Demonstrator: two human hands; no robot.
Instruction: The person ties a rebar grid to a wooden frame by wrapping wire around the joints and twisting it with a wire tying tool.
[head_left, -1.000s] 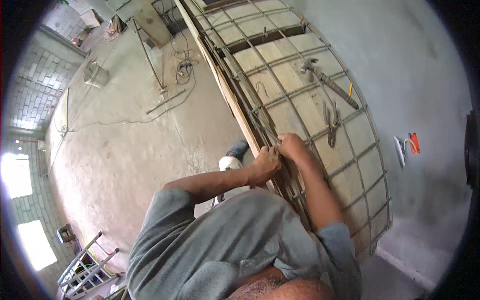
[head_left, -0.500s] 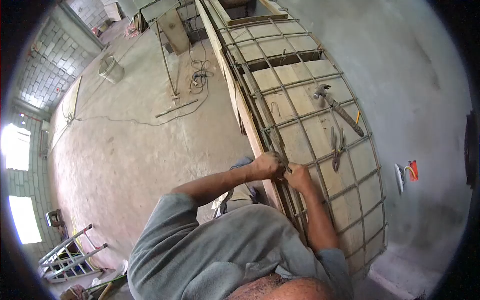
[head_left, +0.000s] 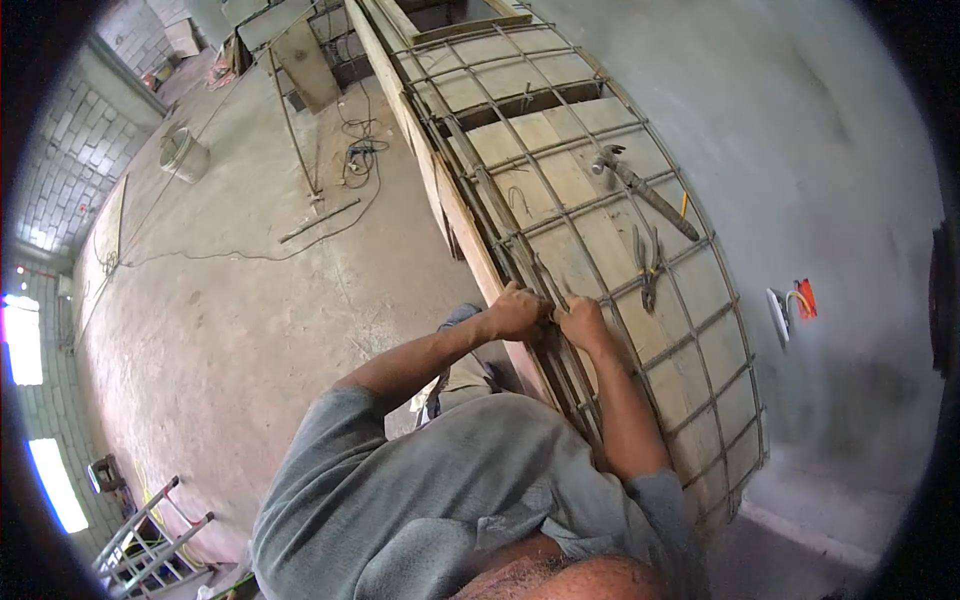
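Observation:
My left hand [head_left: 520, 313] is closed in a fist at the near side of a rebar grid [head_left: 567, 214], next to the long timber edge board [head_left: 466, 212]. Close beside it, almost touching, my right hand [head_left: 584, 323] is closed too, over the lengthwise bars. Whatever is pinched between the fingers is too small and covered to name. Farther along the grid lies a claw hammer [head_left: 655, 204] with a wrapped handle. A pair of pliers [head_left: 648, 290] rests nearer, its handles apart and pointing away from me.
Plywood [head_left: 550, 190] lies beneath the bars, and a grey wall [head_left: 790, 150] borders the right. A wall box [head_left: 805, 299] has exposed wires. On the floor are a bucket [head_left: 185, 156], a cable [head_left: 362, 150] and a metal T-shaped tool [head_left: 320, 220]. A ladder [head_left: 160, 545] lies lower left.
The view has shifted, so the grid, hammer and pliers appear farther up and left. Both hands stay closed and close together at about the same part of the bars.

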